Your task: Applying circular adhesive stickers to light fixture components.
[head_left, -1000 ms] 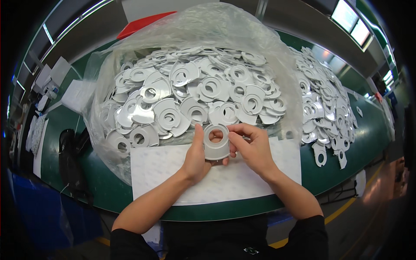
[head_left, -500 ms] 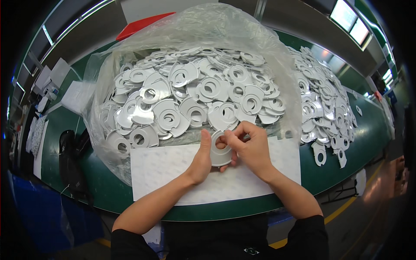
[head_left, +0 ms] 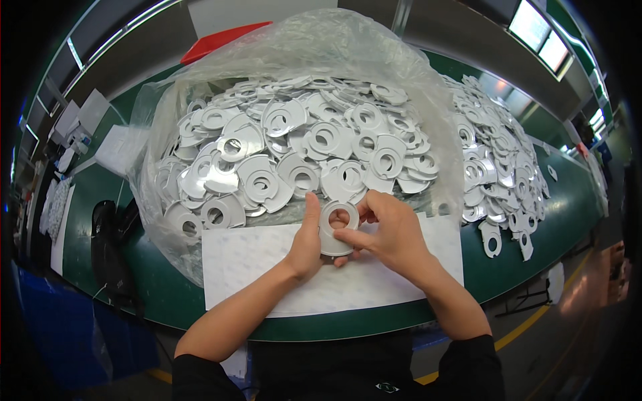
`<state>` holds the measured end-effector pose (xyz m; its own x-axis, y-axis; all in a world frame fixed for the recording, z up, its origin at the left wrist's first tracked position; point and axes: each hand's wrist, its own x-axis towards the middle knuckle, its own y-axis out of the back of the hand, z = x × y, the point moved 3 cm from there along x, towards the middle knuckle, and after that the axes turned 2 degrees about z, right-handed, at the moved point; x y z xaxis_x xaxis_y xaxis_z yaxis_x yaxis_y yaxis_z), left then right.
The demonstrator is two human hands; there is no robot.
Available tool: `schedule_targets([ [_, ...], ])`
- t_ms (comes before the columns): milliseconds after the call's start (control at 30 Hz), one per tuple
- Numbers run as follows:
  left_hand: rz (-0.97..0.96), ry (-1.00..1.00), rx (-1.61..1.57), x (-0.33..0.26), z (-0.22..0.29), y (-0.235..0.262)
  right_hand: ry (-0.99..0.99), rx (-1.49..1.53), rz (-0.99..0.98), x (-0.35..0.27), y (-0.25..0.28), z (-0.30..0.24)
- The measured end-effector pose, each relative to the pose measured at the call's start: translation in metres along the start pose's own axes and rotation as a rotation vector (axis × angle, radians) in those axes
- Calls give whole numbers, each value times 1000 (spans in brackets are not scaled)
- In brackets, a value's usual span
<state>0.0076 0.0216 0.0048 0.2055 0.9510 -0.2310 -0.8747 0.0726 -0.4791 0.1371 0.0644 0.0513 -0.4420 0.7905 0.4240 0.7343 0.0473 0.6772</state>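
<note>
Above a white paper sheet (head_left: pixel 267 281), a light grey flat plastic part (head_left: pixel 336 244) with a large round hole is held between my hands. My left hand (head_left: pixel 307 244) grips it from the left side, thumb pointing up along its edge and fingertips showing beneath. My right hand (head_left: pixel 391 230) lies on its right, thumb pressed on the face just below the hole, index finger bent at the upper right rim. Just beyond is a heap of similar grey parts (head_left: pixel 261 184) in an opened clear plastic bag (head_left: pixel 374 47).
A second pile of grey parts (head_left: pixel 498 154) spreads over the green table (head_left: pixel 428 314) at the right, some near its edge. A red tray-like object (head_left: pixel 221 41) is behind the bag. At the left lie a black item (head_left: pixel 110 247) and a white box-like item (head_left: pixel 120 148).
My right thumb has moved from the hole down onto the part's face, and the right fingers have shifted to its rim. The part has turned more face-up and moved slightly left.
</note>
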Motion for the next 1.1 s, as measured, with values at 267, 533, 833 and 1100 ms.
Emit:
schedule_targets([
  [267, -75, 172, -88, 2, 0, 9, -135, 99, -74, -2, -1, 1],
  [533, -33, 19, -12, -1, 13, 4, -386, 483, -22, 14, 22, 28],
  [833, 385, -1000, 1517, 6, 63, 35, -529, 1236, 714, 21, 90, 75],
  [1100, 544, -960, 1842, 5, 61, 50, 166, 161, -714, -8, 18, -16],
])
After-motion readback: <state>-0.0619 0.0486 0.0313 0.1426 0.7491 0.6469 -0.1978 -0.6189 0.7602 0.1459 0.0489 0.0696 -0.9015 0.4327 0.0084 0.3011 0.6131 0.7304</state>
